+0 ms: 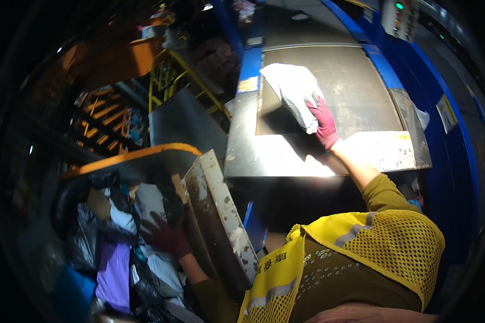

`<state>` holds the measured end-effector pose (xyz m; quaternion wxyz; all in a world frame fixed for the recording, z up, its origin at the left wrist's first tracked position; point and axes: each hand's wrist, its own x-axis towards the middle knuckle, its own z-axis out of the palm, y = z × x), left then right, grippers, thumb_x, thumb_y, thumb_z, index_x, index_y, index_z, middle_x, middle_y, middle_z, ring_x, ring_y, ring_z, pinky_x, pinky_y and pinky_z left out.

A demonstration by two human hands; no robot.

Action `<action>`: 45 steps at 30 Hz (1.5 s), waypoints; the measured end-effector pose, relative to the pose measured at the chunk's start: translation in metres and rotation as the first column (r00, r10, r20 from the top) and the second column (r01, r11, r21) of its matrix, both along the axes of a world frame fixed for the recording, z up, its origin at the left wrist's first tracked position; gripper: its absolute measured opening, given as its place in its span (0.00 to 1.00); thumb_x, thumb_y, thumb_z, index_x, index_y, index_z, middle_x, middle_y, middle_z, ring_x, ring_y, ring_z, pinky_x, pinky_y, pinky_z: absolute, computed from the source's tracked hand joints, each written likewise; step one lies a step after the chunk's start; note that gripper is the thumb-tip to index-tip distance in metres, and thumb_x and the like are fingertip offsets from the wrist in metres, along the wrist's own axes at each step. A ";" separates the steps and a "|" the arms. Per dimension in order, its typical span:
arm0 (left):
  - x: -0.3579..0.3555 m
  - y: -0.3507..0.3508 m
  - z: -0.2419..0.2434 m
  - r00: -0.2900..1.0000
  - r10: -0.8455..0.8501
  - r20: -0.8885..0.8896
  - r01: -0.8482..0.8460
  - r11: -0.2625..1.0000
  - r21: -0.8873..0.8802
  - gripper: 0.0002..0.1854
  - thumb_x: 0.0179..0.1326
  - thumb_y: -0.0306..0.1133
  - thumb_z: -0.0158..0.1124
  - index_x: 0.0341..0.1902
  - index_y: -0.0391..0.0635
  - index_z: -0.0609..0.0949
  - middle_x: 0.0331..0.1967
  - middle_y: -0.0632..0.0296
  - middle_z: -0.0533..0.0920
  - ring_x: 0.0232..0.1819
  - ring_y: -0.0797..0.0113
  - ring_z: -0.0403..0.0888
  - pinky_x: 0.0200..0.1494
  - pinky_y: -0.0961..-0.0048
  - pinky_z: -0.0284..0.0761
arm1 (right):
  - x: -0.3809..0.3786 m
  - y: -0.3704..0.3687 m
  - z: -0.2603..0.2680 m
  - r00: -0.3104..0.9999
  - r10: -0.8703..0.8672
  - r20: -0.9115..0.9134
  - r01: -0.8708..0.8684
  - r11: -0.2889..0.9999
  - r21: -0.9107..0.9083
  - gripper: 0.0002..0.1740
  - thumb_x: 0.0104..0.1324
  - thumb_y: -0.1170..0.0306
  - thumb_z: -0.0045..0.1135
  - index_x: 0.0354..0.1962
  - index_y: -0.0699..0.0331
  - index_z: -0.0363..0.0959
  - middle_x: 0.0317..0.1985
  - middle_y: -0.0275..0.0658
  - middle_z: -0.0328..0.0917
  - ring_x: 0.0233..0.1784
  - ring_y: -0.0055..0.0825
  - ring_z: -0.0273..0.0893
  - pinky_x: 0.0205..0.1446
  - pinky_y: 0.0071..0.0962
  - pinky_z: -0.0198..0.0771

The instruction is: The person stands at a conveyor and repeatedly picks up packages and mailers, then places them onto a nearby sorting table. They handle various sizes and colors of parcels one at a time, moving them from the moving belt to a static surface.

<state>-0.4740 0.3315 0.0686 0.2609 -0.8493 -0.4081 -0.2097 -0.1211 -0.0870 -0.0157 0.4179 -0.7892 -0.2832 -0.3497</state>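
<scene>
My right hand [323, 123], in a pink work glove with grey fingertips, grips the near end of a white plastic mailer bag [296, 91]. The bag is over the near end of a conveyor belt [347, 84] and casts a dark shadow on it. On the left, my left hand [167, 238], in a dark red glove, has its fingers spread over a pile of parcels. It reaches across a grey mailer bag [149, 198]; whether it touches the bag is hard to tell. A purple parcel [114, 272] and a black plastic parcel [85, 234] lie beside it.
A worn metal rim [226, 214] stands between the parcels and the conveyor. An orange bar [137, 157] curves behind the pile. Blue side rails [248, 72] flank the belt. A control box [400, 20] with a lit green lamp is at upper right. Yellow railings [186, 76] stand beyond.
</scene>
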 end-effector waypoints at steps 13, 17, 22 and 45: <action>0.001 0.024 0.033 0.991 -0.127 -0.038 0.123 0.987 -0.101 0.39 0.42 0.39 0.65 0.63 0.55 0.65 0.54 0.50 0.69 0.55 0.46 0.66 0.57 0.45 0.58 | -0.027 0.016 0.010 0.991 0.057 -0.118 -0.111 0.846 -0.521 0.46 0.46 0.73 0.59 0.65 0.49 0.53 0.68 0.55 0.44 0.71 0.58 0.39 0.72 0.53 0.35; -0.034 -0.014 0.016 0.992 -0.127 0.006 0.127 0.989 -0.075 0.38 0.42 0.44 0.67 0.61 0.56 0.67 0.51 0.53 0.69 0.55 0.48 0.65 0.59 0.44 0.55 | -0.100 0.101 0.007 0.665 0.628 -0.404 -0.653 0.752 0.092 0.33 0.59 0.73 0.56 0.62 0.62 0.58 0.62 0.48 0.61 0.66 0.41 0.58 0.67 0.34 0.54; -0.099 -0.062 -0.022 0.934 -0.279 0.224 0.286 0.958 0.003 0.32 0.45 0.46 0.67 0.56 0.55 0.72 0.53 0.52 0.68 0.57 0.48 0.62 0.62 0.40 0.52 | -0.182 0.179 0.025 0.022 0.739 -0.674 -0.741 0.465 0.485 0.34 0.65 0.63 0.54 0.64 0.64 0.53 0.59 0.41 0.66 0.59 0.23 0.64 0.61 0.25 0.61; -0.047 -0.165 -0.046 0.853 -0.459 0.250 0.483 0.874 -0.046 0.29 0.58 0.57 0.50 0.57 0.53 0.73 0.61 0.54 0.66 0.61 0.51 0.63 0.62 0.46 0.56 | -0.166 0.146 0.044 -0.040 0.775 -0.631 -0.179 0.615 0.768 0.20 0.64 0.65 0.55 0.49 0.68 0.66 0.42 0.36 0.75 0.44 0.24 0.74 0.53 0.24 0.69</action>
